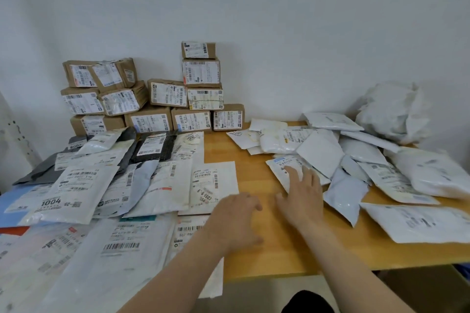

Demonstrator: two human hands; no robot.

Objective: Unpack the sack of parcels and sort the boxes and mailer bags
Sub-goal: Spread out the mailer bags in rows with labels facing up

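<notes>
Head view: your right hand (301, 195) is the one at work. Its fingers (296, 173) are spread and fairly straight, lying flat on a white labelled mailer bag (279, 164) at the near left edge of the loose heap of bags (356, 155). Nothing is pinched yet; the palm hovers over the bare wood of the table (254, 150). Your left hand (237, 216) sits just beside it to the left, fingers loosely curled and holding nothing, with its knuckles over the edge of the flat spread of sorted mailer bags (106, 185).

The relation that matters: the bag lies straight ahead of your right fingertips, on the far side of the palm. Its free corner points left toward the bare strip of table, and its right part is tucked under neighbouring bags. Its long axis seems to run from far left to near right, though your hand and the overlap hide too much to be sure. Your right hand is clearly the nearer of the 2.

Judging by this, the next move is to drag the bag near and left, out from under the heap, then pass it across the bare strip to the spread. Pull along the free corner, or the bags resting on it may slide with it.

The boxes (152, 99) are stacked against the far wall on the left, and the crumpled sack (391, 112) lies at the far right.
</notes>
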